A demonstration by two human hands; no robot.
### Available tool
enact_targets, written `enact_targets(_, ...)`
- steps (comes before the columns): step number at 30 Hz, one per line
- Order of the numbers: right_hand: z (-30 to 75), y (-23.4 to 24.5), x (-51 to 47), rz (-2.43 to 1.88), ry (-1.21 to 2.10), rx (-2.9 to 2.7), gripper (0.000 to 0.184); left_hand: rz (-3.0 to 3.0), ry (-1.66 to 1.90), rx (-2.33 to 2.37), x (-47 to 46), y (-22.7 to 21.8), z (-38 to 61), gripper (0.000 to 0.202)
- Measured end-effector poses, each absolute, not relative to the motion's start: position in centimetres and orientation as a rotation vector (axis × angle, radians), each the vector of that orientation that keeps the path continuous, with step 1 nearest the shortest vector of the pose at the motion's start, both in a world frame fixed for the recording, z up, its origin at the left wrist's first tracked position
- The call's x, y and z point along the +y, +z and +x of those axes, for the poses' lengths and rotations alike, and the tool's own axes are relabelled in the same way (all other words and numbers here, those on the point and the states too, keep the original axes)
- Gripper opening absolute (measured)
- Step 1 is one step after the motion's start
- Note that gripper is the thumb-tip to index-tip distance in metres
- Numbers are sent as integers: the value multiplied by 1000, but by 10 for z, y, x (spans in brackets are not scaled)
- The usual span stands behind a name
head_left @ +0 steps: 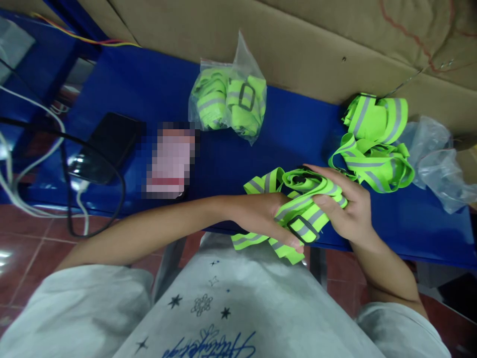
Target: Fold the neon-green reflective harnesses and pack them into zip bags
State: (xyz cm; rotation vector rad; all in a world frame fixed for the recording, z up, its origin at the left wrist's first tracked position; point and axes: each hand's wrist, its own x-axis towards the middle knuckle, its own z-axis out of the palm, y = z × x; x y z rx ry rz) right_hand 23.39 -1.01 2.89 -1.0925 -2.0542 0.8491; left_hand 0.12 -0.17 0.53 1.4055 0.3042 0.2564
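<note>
Between my two hands is a neon-yellow reflective strap [311, 191] with grey stripes, partly rolled into a bundle. A black buckle [303, 228] shows on its front. My right hand [348, 206] is closed around the bundle's right side, thumb in front. My left hand [263, 214] grips it from the left, thumb near the buckle; its other fingers are hidden behind the strap. Loose strap ends hang below my left wrist, over the table's front edge. Just right of my right hand lie a loose strap [380, 164] and a rolled strap [376, 118].
Two clear bags with rolled straps [227, 102] stand at the back of the blue table [294, 119]. Crumpled clear bags [439, 161] lie at the right. To the left are a blurred-out phone [170, 161], a black device [108, 146] and tangled cables [37, 199].
</note>
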Motion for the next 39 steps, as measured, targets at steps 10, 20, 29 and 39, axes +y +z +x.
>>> enact_targets(10, 244, 21, -8, -1175, 1521, -1639, 35, 1538, 220, 278, -4, 9, -3, 33)
enact_targets(20, 241, 14, -2, -1281, 1634, -1420, 34, 1498, 281, 459, -6, -2, 0, 35)
enact_targets(29, 231, 22, 3, -1291, 1673, -1342, 40, 1616, 290, 504, -8, 1, 3, 32)
enact_targets(39, 238, 37, -5, -1177, 1802, -1271, 36, 2112, 467, 263, -15, 15, 1, 33)
